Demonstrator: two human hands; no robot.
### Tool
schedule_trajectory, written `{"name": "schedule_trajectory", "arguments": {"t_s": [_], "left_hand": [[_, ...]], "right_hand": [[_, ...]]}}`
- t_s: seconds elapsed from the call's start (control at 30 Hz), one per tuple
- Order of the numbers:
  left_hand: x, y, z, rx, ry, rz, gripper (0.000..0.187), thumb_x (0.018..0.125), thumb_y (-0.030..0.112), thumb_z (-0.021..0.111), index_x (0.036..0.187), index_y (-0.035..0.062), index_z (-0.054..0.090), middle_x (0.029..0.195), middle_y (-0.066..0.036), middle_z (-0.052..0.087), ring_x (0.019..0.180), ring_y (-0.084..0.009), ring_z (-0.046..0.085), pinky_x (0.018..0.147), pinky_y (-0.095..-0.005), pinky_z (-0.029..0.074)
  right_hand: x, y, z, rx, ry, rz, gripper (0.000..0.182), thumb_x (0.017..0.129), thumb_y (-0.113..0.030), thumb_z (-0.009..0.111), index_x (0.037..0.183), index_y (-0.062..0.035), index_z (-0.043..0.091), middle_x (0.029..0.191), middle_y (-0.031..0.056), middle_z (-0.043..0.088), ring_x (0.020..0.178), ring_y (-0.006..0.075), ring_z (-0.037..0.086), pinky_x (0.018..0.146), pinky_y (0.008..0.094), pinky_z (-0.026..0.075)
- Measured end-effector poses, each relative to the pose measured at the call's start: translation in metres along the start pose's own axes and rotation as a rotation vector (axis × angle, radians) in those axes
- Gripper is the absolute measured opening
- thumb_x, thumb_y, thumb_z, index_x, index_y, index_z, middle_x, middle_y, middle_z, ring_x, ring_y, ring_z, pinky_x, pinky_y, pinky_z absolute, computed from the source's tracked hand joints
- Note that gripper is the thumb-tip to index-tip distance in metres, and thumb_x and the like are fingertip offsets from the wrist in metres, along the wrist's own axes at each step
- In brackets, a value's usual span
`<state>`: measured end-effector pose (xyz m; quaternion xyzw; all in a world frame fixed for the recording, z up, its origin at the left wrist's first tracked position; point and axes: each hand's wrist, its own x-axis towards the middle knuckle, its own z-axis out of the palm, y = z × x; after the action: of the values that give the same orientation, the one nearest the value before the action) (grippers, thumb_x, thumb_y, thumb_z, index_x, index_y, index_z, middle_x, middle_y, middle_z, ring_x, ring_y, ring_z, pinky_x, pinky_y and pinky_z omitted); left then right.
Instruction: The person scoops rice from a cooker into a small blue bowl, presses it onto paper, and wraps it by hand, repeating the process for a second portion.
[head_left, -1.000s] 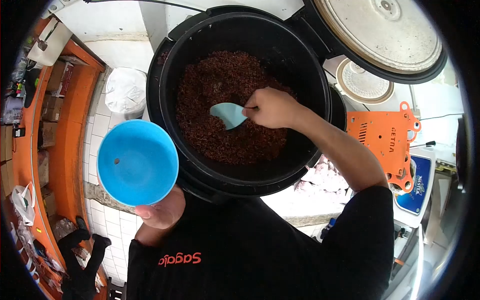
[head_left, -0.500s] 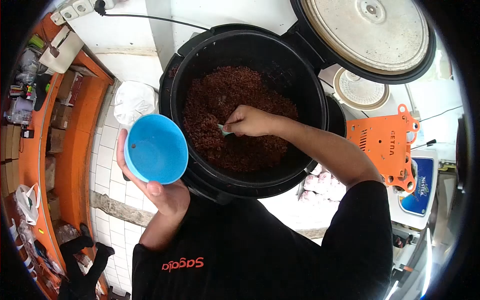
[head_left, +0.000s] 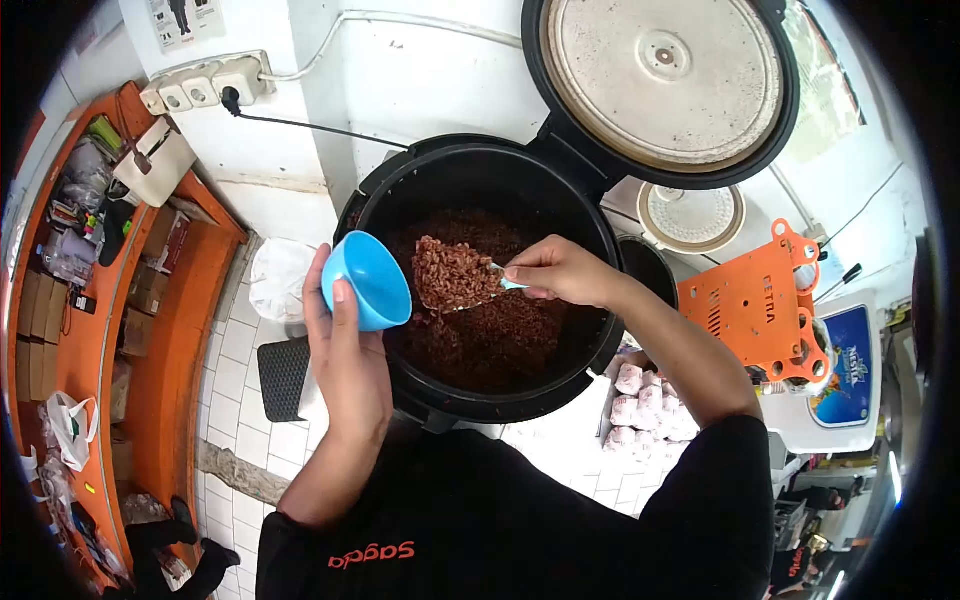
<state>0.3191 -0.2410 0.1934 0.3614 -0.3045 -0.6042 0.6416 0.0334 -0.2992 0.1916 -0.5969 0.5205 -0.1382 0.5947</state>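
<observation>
My left hand [head_left: 345,335] grips a blue bowl [head_left: 368,282], tilted with its opening toward the cooker. Between the fingers of my right hand [head_left: 555,272] is the pale handle of a rice paddle [head_left: 512,284]. A heap of reddish-brown rice [head_left: 455,274] covers the paddle's blade, close to the bowl's rim and raised above the pot. Beneath both hands stands a large black rice cooker [head_left: 480,408] with more dark rice [head_left: 490,345] inside. Its round lid [head_left: 665,60] is hinged up at the back.
An orange metal frame [head_left: 745,310] stands at the right beside a blue-topped scale [head_left: 840,375]. Several wrapped packs [head_left: 645,405] lie right of the cooker. Orange shelving [head_left: 165,380] runs along the left, with a person's legs [head_left: 185,545] near its base. A black cord [head_left: 320,128] reaches the wall sockets.
My right hand has lifted the paddle out of the rice with a full load. My left hand has brought the bowl right, over the cooker's edge, and tilted it. The view has shifted.
</observation>
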Motion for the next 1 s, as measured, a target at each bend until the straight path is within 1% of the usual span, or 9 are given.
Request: {"name": "schedule_trajectory", "arguments": {"t_s": [0.13, 0.17, 0.27, 0.33, 0.5, 0.67, 0.73, 0.8, 1.0], "left_hand": [[-0.004, -0.016, 0.024, 0.023, -0.018, -0.107, 0.064, 0.108, 0.031, 0.053, 0.159, 0.0112, 0.021, 0.151, -0.017, 0.037, 0.137, -0.0226, 0.044, 0.115, -0.0375, 0.036], [-0.003, -0.023, 0.027, 0.038, -0.046, -0.097, 0.064, 0.107, 0.032, 0.054, 0.159, 0.0112, 0.021, 0.151, -0.017, 0.037, 0.136, -0.0225, 0.044, 0.116, -0.0375, 0.036], [-0.003, -0.038, 0.036, 0.068, -0.079, -0.132, 0.065, 0.107, 0.033, 0.054, 0.158, 0.01, 0.022, 0.15, -0.017, 0.037, 0.135, -0.0225, 0.044, 0.115, -0.0386, 0.036], [-0.006, -0.042, 0.041, 0.042, -0.058, -0.189, 0.062, 0.107, 0.036, 0.052, 0.156, 0.0094, 0.024, 0.147, -0.016, 0.04, 0.134, -0.0227, 0.046, 0.115, -0.0414, 0.038], [-0.005, -0.045, 0.041, -0.128, 0.014, -0.219, 0.049, 0.109, 0.04, 0.041, 0.147, 0.0086, 0.036, 0.137, -0.014, 0.049, 0.131, -0.0245, 0.05, 0.111, -0.0469, 0.043], [0.014, -0.024, 0.019, -0.134, 0.037, -0.076, 0.049, 0.107, 0.038, 0.034, 0.135, -0.0005, 0.048, 0.13, -0.018, 0.059, 0.125, -0.027, 0.058, 0.106, -0.0453, 0.049], [0.021, -0.018, 0.008, -0.157, 0.021, -0.017, 0.048, 0.104, 0.036, 0.039, 0.134, -0.0001, 0.05, 0.127, -0.017, 0.061, 0.123, -0.027, 0.06, 0.105, -0.0454, 0.049], [0.027, -0.017, 0.0, -0.157, -0.004, 0.021, 0.046, 0.103, 0.034, 0.044, 0.135, 0.0015, 0.048, 0.129, -0.015, 0.06, 0.122, -0.0259, 0.06, 0.102, -0.0449, 0.051], [0.026, -0.013, -0.002, -0.114, 0.051, 0.037, 0.054, 0.101, 0.036, 0.043, 0.141, 0.0, 0.044, 0.132, -0.017, 0.057, 0.125, -0.0271, 0.058, 0.104, -0.046, 0.049]], "right_hand": [[-0.042, -0.058, -0.005, -0.469, 0.154, -0.064, 0.031, 0.098, -0.026, 0.065, 0.108, 0.0026, 0.074, 0.06, 0.0097, 0.058, 0.057, 0.0151, 0.055, 0.059, 0.0325, 0.044], [-0.053, -0.077, 0.01, -0.655, 0.279, -0.126, 0.028, 0.095, -0.021, 0.064, 0.099, 0.0045, 0.074, 0.066, 0.0194, 0.063, 0.066, 0.0258, 0.068, 0.064, 0.0408, 0.051], [-0.059, -0.078, 0.045, -1.043, 0.455, -0.366, 0.018, 0.093, -0.012, 0.06, 0.1, 0.0016, 0.07, 0.069, 0.0154, 0.063, 0.065, 0.029, 0.065, 0.063, 0.0436, 0.05], [-0.062, -0.089, 0.074, -1.085, 0.461, -0.263, 0.023, 0.088, -0.006, 0.058, 0.107, 0.0039, 0.067, 0.08, 0.0174, 0.067, 0.077, 0.0364, 0.068, 0.069, 0.0464, 0.053], [-0.059, -0.069, 0.082, -1.036, 0.467, -0.355, 0.03, 0.084, -0.007, 0.061, 0.111, 0.0061, 0.065, 0.094, 0.0187, 0.069, 0.082, 0.0351, 0.07, 0.071, 0.0444, 0.058], [-0.063, -0.058, 0.041, -0.731, 0.628, -0.326, 0.024, 0.098, -0.018, 0.058, 0.111, -0.0021, 0.07, 0.087, 0.0165, 0.072, 0.074, 0.0321, 0.071, 0.069, 0.0427, 0.055], [-0.047, -0.04, 0.025, -0.711, 0.431, 0.0, 0.026, 0.095, -0.025, 0.062, 0.103, -0.0037, 0.076, 0.085, 0.0167, 0.073, 0.078, 0.0325, 0.072, 0.073, 0.0441, 0.056], [-0.023, -0.008, 0.024, -0.865, 0.211, 0.112, 0.029, 0.093, -0.028, 0.063, 0.097, -0.0035, 0.077, 0.083, 0.0176, 0.072, 0.081, 0.0327, 0.072, 0.077, 0.0444, 0.055], [0.05, 0.027, 0.07, -0.836, -0.08, 0.156, 0.028, 0.092, -0.029, 0.064, 0.091, -0.0045, 0.078, 0.078, 0.0193, 0.071, 0.077, 0.0348, 0.069, 0.073, 0.0464, 0.053]]}}
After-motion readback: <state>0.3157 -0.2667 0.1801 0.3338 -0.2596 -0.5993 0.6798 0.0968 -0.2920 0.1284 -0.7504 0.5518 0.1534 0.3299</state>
